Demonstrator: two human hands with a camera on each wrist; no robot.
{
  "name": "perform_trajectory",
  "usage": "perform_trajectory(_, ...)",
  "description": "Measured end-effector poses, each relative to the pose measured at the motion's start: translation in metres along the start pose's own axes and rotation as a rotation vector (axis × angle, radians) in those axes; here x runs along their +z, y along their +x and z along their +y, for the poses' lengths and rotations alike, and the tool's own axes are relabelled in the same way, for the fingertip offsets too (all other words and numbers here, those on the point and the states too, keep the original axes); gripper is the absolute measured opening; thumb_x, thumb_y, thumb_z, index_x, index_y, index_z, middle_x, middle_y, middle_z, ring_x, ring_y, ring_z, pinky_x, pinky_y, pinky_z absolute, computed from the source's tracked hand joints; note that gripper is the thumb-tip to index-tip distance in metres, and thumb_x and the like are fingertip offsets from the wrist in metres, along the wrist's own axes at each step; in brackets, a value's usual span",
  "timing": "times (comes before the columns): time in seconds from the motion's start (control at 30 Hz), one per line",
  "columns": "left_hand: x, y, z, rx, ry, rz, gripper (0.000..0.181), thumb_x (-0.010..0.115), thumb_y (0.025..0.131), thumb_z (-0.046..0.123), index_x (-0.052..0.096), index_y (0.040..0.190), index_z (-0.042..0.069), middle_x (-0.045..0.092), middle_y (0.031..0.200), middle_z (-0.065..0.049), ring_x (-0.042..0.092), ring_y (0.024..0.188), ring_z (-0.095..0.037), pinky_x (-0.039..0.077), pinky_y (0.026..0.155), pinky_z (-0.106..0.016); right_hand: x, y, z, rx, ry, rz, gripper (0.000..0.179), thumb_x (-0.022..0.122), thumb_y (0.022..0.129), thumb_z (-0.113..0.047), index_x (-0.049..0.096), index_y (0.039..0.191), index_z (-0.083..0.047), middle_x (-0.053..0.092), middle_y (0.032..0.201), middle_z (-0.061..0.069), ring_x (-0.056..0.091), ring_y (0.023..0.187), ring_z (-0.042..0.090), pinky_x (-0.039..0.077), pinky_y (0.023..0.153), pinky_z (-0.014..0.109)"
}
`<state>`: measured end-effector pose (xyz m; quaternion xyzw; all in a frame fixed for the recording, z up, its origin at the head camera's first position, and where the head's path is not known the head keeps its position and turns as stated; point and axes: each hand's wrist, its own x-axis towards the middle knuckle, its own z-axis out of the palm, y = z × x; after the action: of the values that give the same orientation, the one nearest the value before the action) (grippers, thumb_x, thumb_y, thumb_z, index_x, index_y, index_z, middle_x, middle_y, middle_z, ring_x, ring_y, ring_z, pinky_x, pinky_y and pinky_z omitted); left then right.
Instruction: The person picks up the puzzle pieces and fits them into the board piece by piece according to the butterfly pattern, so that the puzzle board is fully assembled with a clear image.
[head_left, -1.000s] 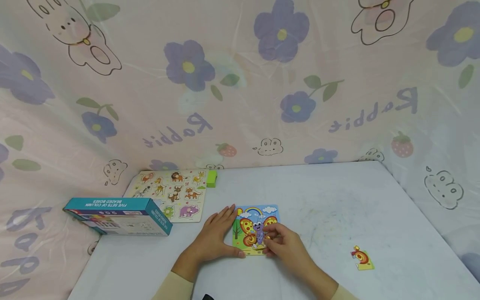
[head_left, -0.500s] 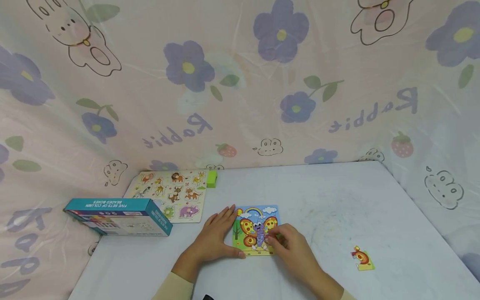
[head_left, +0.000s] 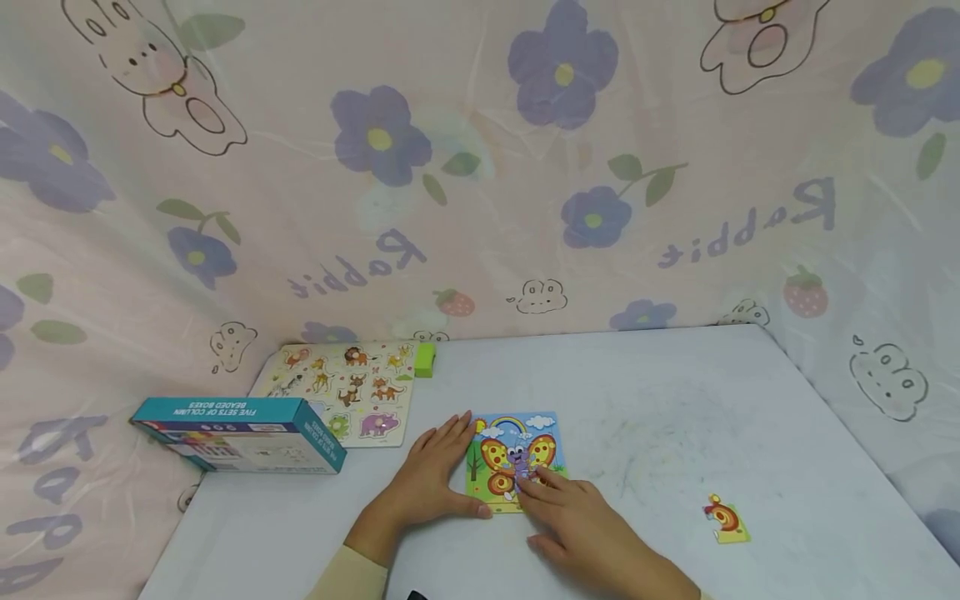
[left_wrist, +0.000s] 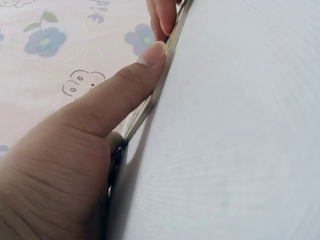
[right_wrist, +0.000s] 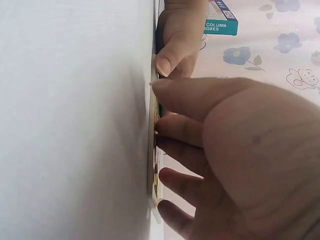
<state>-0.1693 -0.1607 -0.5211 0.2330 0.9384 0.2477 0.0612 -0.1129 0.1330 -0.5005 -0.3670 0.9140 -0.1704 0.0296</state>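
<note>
A square jigsaw puzzle (head_left: 512, 446) with a purple butterfly, rainbow and trees lies flat on the table in front of me. Along its left side rests my left hand (head_left: 429, 477), fingers stretched up the edge and thumb (left_wrist: 145, 62) at the lower edge. My right hand (head_left: 581, 521) presses its extended fingertips (right_wrist: 167, 175) on the lower right part of the picture and covers that corner. Off to the right lies a loose puzzle piece (head_left: 725, 520) with a red and orange swirl, apart from both hands.
At the left stands a teal box (head_left: 232, 433) lettered "FIVE SETS OF COLUMN BEADED BOXES". Partly behind it lies an animal puzzle board (head_left: 408, 392), with a small green block (head_left: 424, 360) at its corner. A patterned curtain (head_left: 480, 183) hangs behind the table.
My right hand's fingers were bent, pinching at the puzzle's lower right; now they lie extended, pressing on the picture, with the thumb drawn off toward me. The left hand has stayed put.
</note>
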Motion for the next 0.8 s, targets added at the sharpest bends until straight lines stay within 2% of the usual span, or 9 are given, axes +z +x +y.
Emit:
perform_trajectory(0.13, 0.0, 0.0, 0.001, -0.018, 0.005, -0.013, 0.132, 0.079, 0.074, 0.085, 0.029, 0.174, 0.013, 0.015, 0.181, 0.001, 0.009, 0.166, -0.023, 0.01, 0.13, -0.056, 0.001, -0.003, 0.004, -0.008, 0.075, 0.023, 0.057, 0.074, 0.104, -0.039, 0.065, 0.154, -0.013, 0.056, 0.161, 0.002, 0.045, 0.152, 0.032, 0.046, 0.108, 0.062)
perform_trajectory(0.23, 0.0, 0.0, 0.001, -0.024, 0.005, -0.018, 0.133, 0.079, 0.073, 0.086, 0.029, 0.174, 0.014, 0.015, 0.181, 0.002, 0.008, 0.166, -0.022, 0.008, 0.13, -0.055, 0.001, -0.009, 0.009, 0.006, 0.206, 0.09, 0.056, 0.072, 0.106, -0.043, 0.065, 0.154, -0.016, 0.056, 0.161, 0.003, 0.046, 0.151, 0.032, 0.044, 0.109, 0.067)
perform_trajectory(0.33, -0.001, 0.0, 0.002, -0.025, 0.001, -0.019, 0.133, 0.08, 0.073, 0.085, 0.029, 0.174, 0.015, 0.014, 0.181, 0.003, 0.007, 0.166, -0.022, 0.007, 0.13, -0.055, -0.001, -0.019, 0.016, 0.072, 0.356, 0.175, 0.056, 0.071, 0.106, -0.047, 0.062, 0.155, -0.022, 0.054, 0.162, -0.001, 0.046, 0.151, 0.029, 0.042, 0.114, 0.067)
perform_trajectory(0.43, -0.001, 0.0, 0.002, -0.021, -0.004, -0.014, 0.134, 0.08, 0.072, 0.085, 0.03, 0.174, 0.015, 0.015, 0.181, 0.003, 0.008, 0.166, -0.022, 0.008, 0.13, -0.055, -0.007, -0.027, 0.025, 0.116, 0.491, 0.273, 0.057, 0.076, 0.105, -0.039, 0.06, 0.156, -0.021, 0.056, 0.159, -0.002, 0.05, 0.147, 0.027, 0.045, 0.116, 0.055)
perform_trajectory(0.57, -0.001, 0.0, 0.002, -0.018, -0.001, -0.011, 0.135, 0.08, 0.072, 0.086, 0.03, 0.174, 0.014, 0.015, 0.181, 0.002, 0.008, 0.166, -0.023, 0.008, 0.13, -0.055, -0.018, -0.04, 0.04, 0.118, 0.621, 0.362, 0.051, 0.075, 0.106, -0.019, 0.06, 0.154, -0.015, 0.061, 0.153, 0.005, 0.061, 0.136, 0.027, 0.054, 0.106, 0.039)
perform_trajectory(0.63, 0.0, 0.0, 0.002, -0.018, 0.003, -0.013, 0.135, 0.08, 0.071, 0.087, 0.029, 0.174, 0.014, 0.015, 0.181, 0.003, 0.008, 0.166, -0.022, 0.008, 0.13, -0.055, -0.024, -0.047, 0.048, 0.115, 0.674, 0.38, 0.047, 0.069, 0.108, -0.011, 0.059, 0.154, -0.015, 0.061, 0.152, 0.01, 0.064, 0.13, 0.027, 0.056, 0.101, 0.035)
perform_trajectory(0.73, 0.001, 0.0, 0.001, -0.02, 0.006, -0.013, 0.135, 0.079, 0.072, 0.088, 0.029, 0.174, 0.014, 0.015, 0.181, 0.003, 0.007, 0.166, -0.022, 0.008, 0.13, -0.055, -0.031, -0.059, 0.061, 0.097, 0.768, 0.381, 0.046, 0.054, 0.113, -0.003, 0.054, 0.158, -0.014, 0.059, 0.152, 0.02, 0.064, 0.131, 0.028, 0.055, 0.101, 0.032)
perform_trajectory(0.8, 0.001, 0.0, 0.001, -0.022, 0.004, -0.014, 0.135, 0.079, 0.071, 0.088, 0.029, 0.174, 0.015, 0.014, 0.181, 0.003, 0.007, 0.166, -0.022, 0.008, 0.13, -0.055, -0.037, -0.068, 0.07, 0.089, 0.825, 0.374, 0.046, 0.042, 0.117, -0.003, 0.05, 0.161, -0.013, 0.057, 0.153, 0.024, 0.064, 0.131, 0.028, 0.055, 0.102, 0.031)
